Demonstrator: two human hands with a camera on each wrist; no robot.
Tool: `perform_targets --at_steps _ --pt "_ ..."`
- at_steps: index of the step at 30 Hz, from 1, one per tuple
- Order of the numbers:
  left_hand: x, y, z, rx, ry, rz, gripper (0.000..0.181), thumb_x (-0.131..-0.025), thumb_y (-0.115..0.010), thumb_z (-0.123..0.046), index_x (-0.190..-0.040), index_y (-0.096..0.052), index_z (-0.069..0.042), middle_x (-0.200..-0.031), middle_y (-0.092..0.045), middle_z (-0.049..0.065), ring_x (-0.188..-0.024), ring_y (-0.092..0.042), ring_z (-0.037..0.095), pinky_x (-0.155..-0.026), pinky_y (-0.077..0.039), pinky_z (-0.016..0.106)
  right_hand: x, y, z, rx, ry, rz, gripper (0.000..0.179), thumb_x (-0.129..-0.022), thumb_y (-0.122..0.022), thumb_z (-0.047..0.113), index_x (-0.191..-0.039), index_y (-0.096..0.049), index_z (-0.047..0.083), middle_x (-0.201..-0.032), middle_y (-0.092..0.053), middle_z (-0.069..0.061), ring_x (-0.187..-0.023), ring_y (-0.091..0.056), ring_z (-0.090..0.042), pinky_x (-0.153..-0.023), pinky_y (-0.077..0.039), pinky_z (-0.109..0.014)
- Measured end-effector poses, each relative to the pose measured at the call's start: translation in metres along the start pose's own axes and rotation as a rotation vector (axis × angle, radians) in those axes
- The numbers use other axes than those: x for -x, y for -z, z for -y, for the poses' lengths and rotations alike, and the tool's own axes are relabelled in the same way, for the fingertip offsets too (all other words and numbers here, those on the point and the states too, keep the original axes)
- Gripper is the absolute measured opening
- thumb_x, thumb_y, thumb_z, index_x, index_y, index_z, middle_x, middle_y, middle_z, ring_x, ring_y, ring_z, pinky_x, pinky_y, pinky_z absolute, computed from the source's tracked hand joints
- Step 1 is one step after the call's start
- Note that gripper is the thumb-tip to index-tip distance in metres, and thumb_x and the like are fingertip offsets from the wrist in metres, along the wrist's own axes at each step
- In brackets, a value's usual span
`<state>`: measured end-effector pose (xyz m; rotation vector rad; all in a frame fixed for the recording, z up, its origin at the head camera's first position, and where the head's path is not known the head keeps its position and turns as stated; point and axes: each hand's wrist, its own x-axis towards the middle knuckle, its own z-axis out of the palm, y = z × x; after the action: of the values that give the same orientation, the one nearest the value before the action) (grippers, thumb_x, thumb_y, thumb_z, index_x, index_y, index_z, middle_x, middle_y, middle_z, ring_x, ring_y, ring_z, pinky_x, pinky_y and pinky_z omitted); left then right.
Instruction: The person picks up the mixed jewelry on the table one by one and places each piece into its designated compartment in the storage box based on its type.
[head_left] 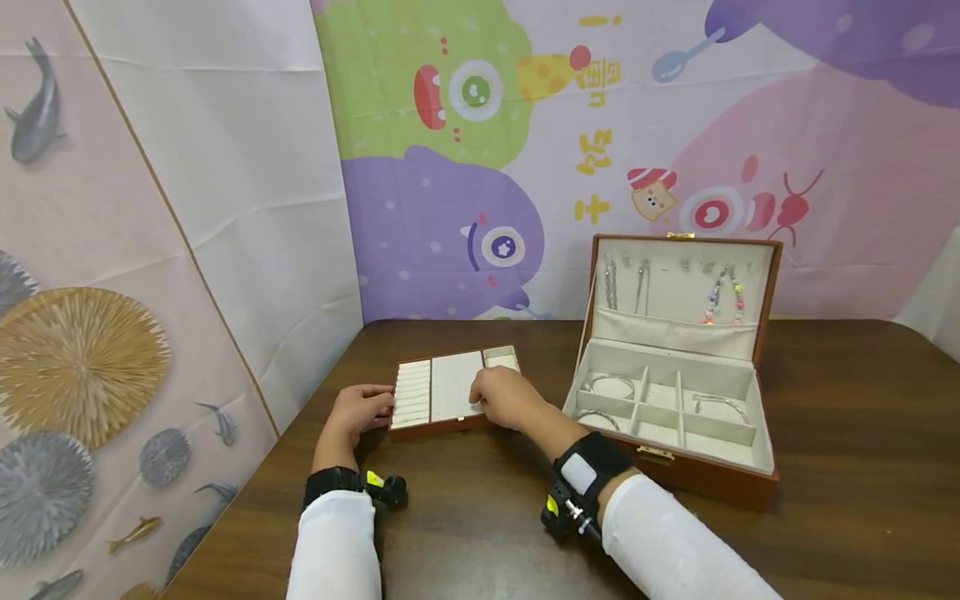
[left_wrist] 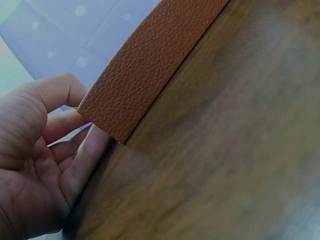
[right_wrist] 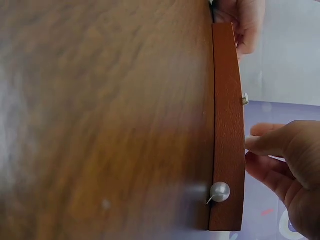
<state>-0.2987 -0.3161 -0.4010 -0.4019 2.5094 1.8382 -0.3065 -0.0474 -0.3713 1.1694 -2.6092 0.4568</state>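
A shallow brown jewelry tray [head_left: 456, 375] lies on the table, with ring rolls at its left, a flat white panel in the middle and a small compartment at the right. My left hand [head_left: 358, 415] grips the tray's left end, its fingers at the corner in the left wrist view. Over the white panel, my right hand [head_left: 510, 398] pinches a small pale thing [right_wrist: 250, 142], mostly hidden by the fingertips. A pearl stud earring [right_wrist: 220, 192] shows in front of the tray's leather front wall in the right wrist view; the head view hides it.
An open brown jewelry box [head_left: 693, 479] stands on the right, bracelets [head_left: 613, 386] in its compartments. Necklaces [head_left: 723, 300] hang inside the raised lid. A small metal tab [right_wrist: 245, 99] sits on the tray's front rim. Printed curtains [head_left: 450, 208] stand behind the table.
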Motion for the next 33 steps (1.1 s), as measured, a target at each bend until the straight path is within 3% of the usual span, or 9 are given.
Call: perform_targets --at_steps 7,10,13,16,19,25,33 --pt "-0.004 -0.002 0.0 -0.006 0.011 0.002 0.038 -0.091 -0.062 -0.006 -0.128 -0.059 0.004 -0.119 -0.059 0.018 -0.083 -0.06 0.016 -0.074 -0.057 0.027 0.003 0.003 -0.003 -0.015 -0.003 -0.009 0.018 -0.081 -0.068 -0.005 -0.088 -0.079 0.007 -0.09 -0.074 -0.003 -0.089 -0.069 -0.022 -0.082 -0.054 -0.033" --pt "-0.004 -0.002 0.001 -0.003 0.004 0.004 0.038 -0.091 -0.062 -0.005 -0.127 -0.059 0.006 -0.117 -0.059 0.018 -0.082 -0.06 0.016 -0.073 -0.057 0.027 0.005 0.008 -0.004 -0.04 -0.053 -0.007 0.019 -0.083 -0.065 -0.005 -0.09 -0.078 0.007 -0.092 -0.074 -0.003 -0.09 -0.068 -0.022 -0.081 -0.055 -0.034" --pt "-0.003 -0.001 0.002 -0.005 -0.007 0.005 0.038 -0.091 -0.062 -0.005 -0.127 -0.059 0.007 -0.116 -0.059 0.018 -0.081 -0.06 0.015 -0.073 -0.057 0.027 0.009 0.014 -0.004 -0.025 -0.124 0.02 0.015 -0.083 -0.066 0.0 -0.086 -0.077 0.011 -0.087 -0.071 0.0 -0.082 -0.066 -0.02 -0.072 -0.055 -0.035" --pt "-0.002 0.0 0.003 -0.011 -0.008 0.002 0.039 -0.091 -0.062 -0.006 -0.127 -0.059 0.006 -0.116 -0.059 0.017 -0.081 -0.059 0.015 -0.073 -0.057 0.027 0.014 0.02 -0.005 0.017 -0.164 0.102 0.012 -0.08 -0.07 0.003 -0.075 -0.07 0.014 -0.076 -0.064 0.004 -0.069 -0.058 -0.015 -0.059 -0.05 -0.033" --pt "-0.001 0.002 0.004 -0.02 -0.001 -0.003 0.038 -0.091 -0.062 -0.007 -0.127 -0.059 0.006 -0.114 -0.06 0.016 -0.079 -0.059 0.014 -0.072 -0.057 0.026 0.019 0.02 -0.004 0.07 -0.123 0.161 0.021 -0.077 -0.072 0.002 -0.065 -0.061 0.015 -0.065 -0.057 0.006 -0.061 -0.051 -0.013 -0.053 -0.045 -0.031" --pt "0.001 0.004 0.005 -0.024 -0.004 -0.008 0.039 -0.09 -0.061 -0.006 -0.127 -0.059 0.006 -0.114 -0.06 0.017 -0.078 -0.06 0.013 -0.071 -0.057 0.026 0.024 0.013 0.0 0.202 -0.051 0.14 0.035 -0.076 -0.073 0.002 -0.057 -0.047 0.015 -0.056 -0.044 0.007 -0.058 -0.049 -0.013 -0.054 -0.047 -0.032" --pt "-0.002 -0.001 0.002 -0.018 -0.013 0.007 0.041 -0.09 -0.063 -0.008 -0.128 -0.058 0.006 -0.116 -0.06 0.018 -0.079 -0.06 0.014 -0.072 -0.057 0.027 0.029 0.016 0.009 0.254 -0.084 0.234 0.025 -0.082 -0.07 0.0 -0.065 -0.056 0.012 -0.076 -0.065 -0.003 -0.075 -0.064 -0.02 -0.063 -0.055 -0.036"
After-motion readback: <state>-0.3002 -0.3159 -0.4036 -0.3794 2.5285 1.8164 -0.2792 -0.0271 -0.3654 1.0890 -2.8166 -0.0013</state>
